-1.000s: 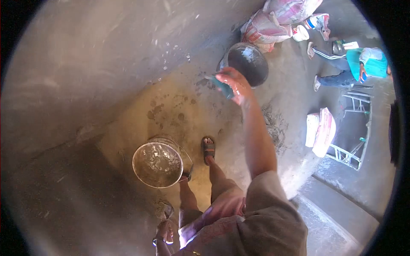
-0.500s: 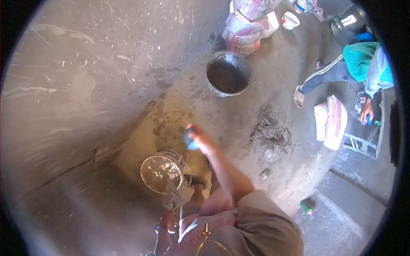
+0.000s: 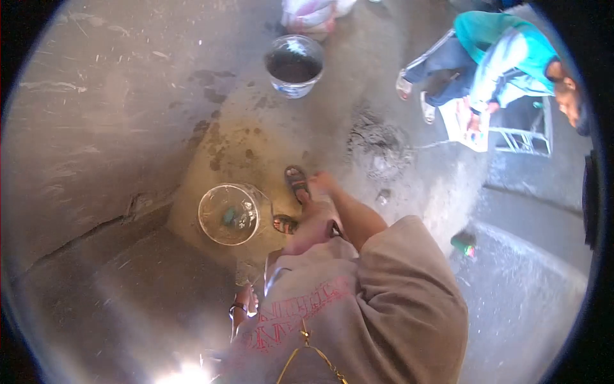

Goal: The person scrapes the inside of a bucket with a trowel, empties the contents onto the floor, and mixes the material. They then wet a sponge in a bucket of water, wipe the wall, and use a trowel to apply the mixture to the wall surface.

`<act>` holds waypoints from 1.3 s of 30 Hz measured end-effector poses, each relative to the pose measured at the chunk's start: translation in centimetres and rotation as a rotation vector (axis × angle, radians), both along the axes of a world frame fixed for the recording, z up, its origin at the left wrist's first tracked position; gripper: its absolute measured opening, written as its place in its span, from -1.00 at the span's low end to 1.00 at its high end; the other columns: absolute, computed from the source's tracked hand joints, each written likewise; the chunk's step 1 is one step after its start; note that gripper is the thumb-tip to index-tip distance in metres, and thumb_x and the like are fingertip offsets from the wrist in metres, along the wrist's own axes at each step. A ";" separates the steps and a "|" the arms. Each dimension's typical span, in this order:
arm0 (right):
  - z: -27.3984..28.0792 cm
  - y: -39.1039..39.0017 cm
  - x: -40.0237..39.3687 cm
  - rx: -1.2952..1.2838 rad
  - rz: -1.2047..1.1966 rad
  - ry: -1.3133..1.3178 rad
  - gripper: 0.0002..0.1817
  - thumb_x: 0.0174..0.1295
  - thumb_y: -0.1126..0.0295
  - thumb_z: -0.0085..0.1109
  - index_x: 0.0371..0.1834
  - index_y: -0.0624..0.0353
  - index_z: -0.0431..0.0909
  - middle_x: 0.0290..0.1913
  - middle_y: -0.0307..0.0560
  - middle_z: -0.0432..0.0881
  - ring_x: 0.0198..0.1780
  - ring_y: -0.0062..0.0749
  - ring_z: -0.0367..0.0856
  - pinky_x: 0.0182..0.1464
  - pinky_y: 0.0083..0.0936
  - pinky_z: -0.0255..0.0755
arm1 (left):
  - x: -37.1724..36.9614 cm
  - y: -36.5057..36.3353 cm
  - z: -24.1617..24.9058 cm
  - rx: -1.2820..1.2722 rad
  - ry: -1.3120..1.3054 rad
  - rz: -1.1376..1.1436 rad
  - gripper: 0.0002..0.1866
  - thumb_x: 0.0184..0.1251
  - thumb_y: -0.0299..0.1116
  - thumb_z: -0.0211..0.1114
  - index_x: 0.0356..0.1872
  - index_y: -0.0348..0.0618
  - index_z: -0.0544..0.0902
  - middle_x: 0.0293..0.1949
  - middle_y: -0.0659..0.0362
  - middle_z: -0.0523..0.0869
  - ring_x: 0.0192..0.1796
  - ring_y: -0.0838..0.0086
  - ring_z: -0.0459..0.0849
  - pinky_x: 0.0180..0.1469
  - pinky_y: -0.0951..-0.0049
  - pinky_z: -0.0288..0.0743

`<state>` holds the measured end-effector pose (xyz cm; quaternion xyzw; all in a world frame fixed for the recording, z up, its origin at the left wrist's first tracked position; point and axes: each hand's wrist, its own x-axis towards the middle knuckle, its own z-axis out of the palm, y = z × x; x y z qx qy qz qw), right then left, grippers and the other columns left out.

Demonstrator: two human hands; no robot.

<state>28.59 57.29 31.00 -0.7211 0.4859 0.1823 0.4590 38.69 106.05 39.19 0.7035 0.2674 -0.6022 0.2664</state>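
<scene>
My left hand (image 3: 246,298), with a dark band at the wrist, is low beside my shirt. Its fingers are wrapped round a grey, flat-bladed trowel (image 3: 245,272). Just beyond it stands a pale-rimmed bucket (image 3: 203,230) with wet, shiny contents; a small teal lump (image 3: 229,216), too blurred to name, shows inside. My right hand (image 3: 323,184) is down by my leg and a sandalled foot (image 3: 296,182). Nothing can be made out in it, and its fingers are too indistinct to read.
A larger tub (image 3: 295,88) of dark material stands farther off, near white-and-pink sacks (image 3: 308,16). A heap of grey mix (image 3: 380,144) lies on the floor to the right. Beyond it a co-worker in teal (image 3: 489,32) bends over a white sack (image 3: 473,131) beside a metal frame (image 3: 521,141).
The teal lump has left my right hand and is in the bucket. That hand has drawn back toward my leg. The co-worker has leaned over the sack. My view has shifted.
</scene>
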 end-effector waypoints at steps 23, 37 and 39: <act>3.8 16.7 -30.3 0.459 -0.907 0.033 -0.91 0.13 0.35 -0.02 -0.42 0.07 0.47 -0.56 -0.17 0.50 -0.56 -0.36 0.55 -0.57 -0.32 0.44 | 10.4 -18.7 3.9 -0.100 -0.143 -0.436 -0.72 0.16 -0.04 0.06 -0.37 -0.03 0.39 -0.68 0.13 0.42 -0.72 0.33 0.42 -0.71 0.29 0.33; 9.3 -10.2 -27.0 0.298 -1.280 -0.247 -0.97 0.01 0.47 0.01 -0.53 0.11 0.40 -0.63 -0.15 0.43 -0.69 -0.41 0.44 -0.68 -0.47 0.26 | 9.6 -27.5 1.5 -0.112 -0.087 -0.514 -0.71 0.17 -0.03 0.08 -0.42 -0.05 0.45 -0.71 0.14 0.43 -0.73 0.34 0.44 -0.69 0.31 0.36; 8.8 -11.9 -26.4 0.318 -1.244 -0.237 -0.97 0.08 0.41 -0.02 -0.44 0.09 0.41 -0.60 -0.20 0.45 -0.65 -0.43 0.47 -0.67 -0.48 0.29 | 10.3 -28.7 2.3 -0.126 -0.129 -0.474 -0.70 0.17 -0.03 0.09 -0.44 -0.05 0.45 -0.72 0.15 0.43 -0.74 0.35 0.43 -0.69 0.32 0.35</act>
